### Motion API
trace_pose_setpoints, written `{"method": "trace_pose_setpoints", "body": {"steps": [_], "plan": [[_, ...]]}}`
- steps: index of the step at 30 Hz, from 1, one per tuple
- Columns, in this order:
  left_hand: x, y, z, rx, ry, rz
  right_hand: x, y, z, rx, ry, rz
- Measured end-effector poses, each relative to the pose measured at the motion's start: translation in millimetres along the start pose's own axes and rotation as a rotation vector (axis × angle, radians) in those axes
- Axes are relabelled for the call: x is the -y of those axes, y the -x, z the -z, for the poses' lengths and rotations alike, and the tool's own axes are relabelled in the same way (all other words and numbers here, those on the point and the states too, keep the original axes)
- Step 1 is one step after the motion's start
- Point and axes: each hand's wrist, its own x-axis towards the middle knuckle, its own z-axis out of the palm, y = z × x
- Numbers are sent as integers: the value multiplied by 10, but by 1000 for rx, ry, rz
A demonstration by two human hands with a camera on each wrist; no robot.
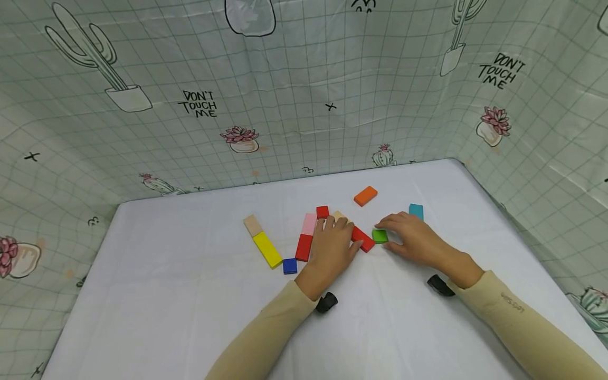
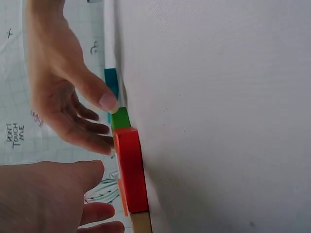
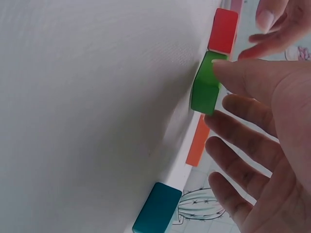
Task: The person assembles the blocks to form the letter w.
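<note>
A green block (image 1: pixel 380 236) lies between the thumb and index finger of my right hand (image 1: pixel 415 240), which pinches it. In the right wrist view that thumb overlaps the green block (image 3: pixel 206 85). One end of the green block meets a long red block (image 1: pixel 363 239), whose other end adjoins a tan block (image 1: pixel 339 215). My left hand (image 1: pixel 330 248) hovers by this row with fingers spread, its thumb near the long red block, holding nothing. Left of it, a pink block (image 1: pixel 309 224) and another red block (image 1: pixel 304 248) lie end to end, partly hidden by the hand.
A small red block (image 1: pixel 322 211) sits behind the left fingers. Leftward, a tan block (image 1: pixel 253 225), a yellow block (image 1: pixel 267 250) and a blue block (image 1: pixel 290 266) form a line. An orange block (image 1: pixel 366 196) and a teal block (image 1: pixel 416 211) lie farther back on the white table (image 1: pixel 166 295).
</note>
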Motion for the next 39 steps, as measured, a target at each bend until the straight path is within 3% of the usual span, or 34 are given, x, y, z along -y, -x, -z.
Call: {"method": "trace_pose_setpoints", "body": {"steps": [14,39], "plan": [[-29,-91,-66,13,-51,1,49,-49,-22,-15,24,-6],[-91,-78,-63,21,-103,18,26,62,7,-15,6,11]]}}
